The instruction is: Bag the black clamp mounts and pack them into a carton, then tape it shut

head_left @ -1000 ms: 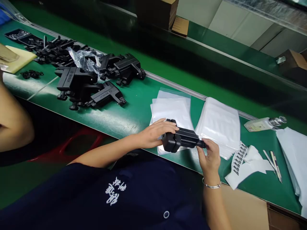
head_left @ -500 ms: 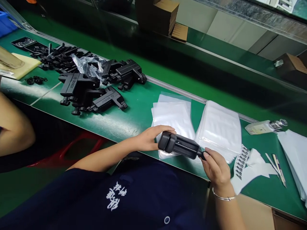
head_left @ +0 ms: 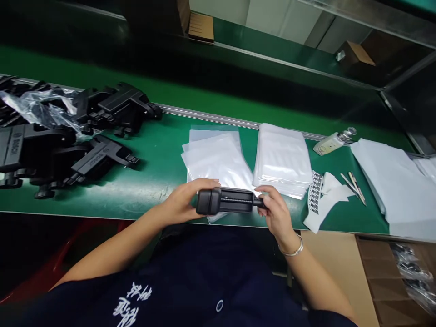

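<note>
A black clamp bracket with a toothed slot along its length is held level between both hands, over the table's front edge. My left hand is closed around its broad ribbed end, thumb along the far side. At the other end, my right hand pinches the short narrow stem. Just behind the bracket lie loose clear plastic bags, spread unevenly. Beside them, to the right, is a thicker stack of bags. More black brackets, some marked BOSCH, are piled at the left.
Crumpled plastic wrap lies among the brackets. Towards the right are a bottle, a label strip, pens and large white sheets. A brown carton with wrapped items stands below the table at the right.
My view has swung to the right, so a nearby person's arm at the left is out of sight. The bracket has turned from slanting to nearly level, still in both hands.
</note>
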Tool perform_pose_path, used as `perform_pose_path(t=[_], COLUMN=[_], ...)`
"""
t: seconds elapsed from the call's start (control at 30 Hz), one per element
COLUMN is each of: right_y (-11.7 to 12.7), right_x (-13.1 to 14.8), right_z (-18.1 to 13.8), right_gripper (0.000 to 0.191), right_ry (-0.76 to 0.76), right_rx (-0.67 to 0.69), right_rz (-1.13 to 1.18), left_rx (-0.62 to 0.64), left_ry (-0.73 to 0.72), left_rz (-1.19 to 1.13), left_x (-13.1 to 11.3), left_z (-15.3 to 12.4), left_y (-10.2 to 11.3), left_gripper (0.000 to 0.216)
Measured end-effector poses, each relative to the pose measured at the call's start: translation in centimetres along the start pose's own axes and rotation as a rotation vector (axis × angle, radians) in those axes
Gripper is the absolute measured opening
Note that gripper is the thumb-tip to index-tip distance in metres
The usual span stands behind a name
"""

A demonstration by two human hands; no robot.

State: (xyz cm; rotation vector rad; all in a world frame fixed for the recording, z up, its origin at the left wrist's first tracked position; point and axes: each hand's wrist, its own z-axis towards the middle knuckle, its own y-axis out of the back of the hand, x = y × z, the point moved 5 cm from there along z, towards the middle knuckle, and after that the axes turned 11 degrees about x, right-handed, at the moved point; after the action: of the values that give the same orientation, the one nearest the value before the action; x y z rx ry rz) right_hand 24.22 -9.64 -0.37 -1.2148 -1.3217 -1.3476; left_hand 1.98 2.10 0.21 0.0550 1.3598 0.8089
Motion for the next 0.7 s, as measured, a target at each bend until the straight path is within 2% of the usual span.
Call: perform_pose_path(t=[0.07, 0.1, 0.17, 0.27, 0.33, 0.4, 0.5, 0.6, 0.7], right_y=[-0.4, -0.5, -0.3, 1.0, 1.7, 1.6, 1.1, 1.3, 2.1], right_x=[-1.8, -2.3, -2.6, -2.2, -1.9, -1.9, -2.4, -2.7, -2.1], right_z=[0.5, 0.6, 0.6, 0.1, -0.5, -1.0, -1.3, -1.6, -2.0], right_gripper=[0.029, 0.03, 0.035, 0.045, 0.042, 0.037, 0.034, 0.035, 0.041], right_ry=[-0.22, -0.281, -0.3, -0.123, 0.02, 0.121, 0.196, 0.2, 0.182], right_rx=[0.034, 0.063, 0.093, -0.015, -0.12, -0.171, -0.194, -0.259, -0.306], right_rz=[0.309, 0.394, 0.447, 0.282, 0.051, -0.107, -0.066, 0.013, -0.032], left_rx=[0.015, 0.009, -0.037, -0.18, -0.266, -0.309, -0.339, -0.329, -0.311], left_ry=[-0.179, -0.205, -0.072, 0.286, 0.383, 0.394, 0.405, 0.4, 0.391], left_rz=[0.12, 0.148, 0.134, -0.078, -0.269, -0.408, -0.499, -0.539, -0.569], left_x=[-1.1, -1.3, -0.7, 1.1, 1.9, 2.2, 2.4, 2.4, 2.1], left_z=[0.2, 0.3, 0.4, 0.3, 0.5, 0.9, 1.6, 2.0, 2.3], left_y=[-0.2, -0.3, -0.4, -0.6, -1.0, -1.5, -2.1, -2.6, -2.9], left_gripper=[0.045, 0.045, 0.049, 0.058, 0.064, 0.068, 0.067, 0.065, 0.062])
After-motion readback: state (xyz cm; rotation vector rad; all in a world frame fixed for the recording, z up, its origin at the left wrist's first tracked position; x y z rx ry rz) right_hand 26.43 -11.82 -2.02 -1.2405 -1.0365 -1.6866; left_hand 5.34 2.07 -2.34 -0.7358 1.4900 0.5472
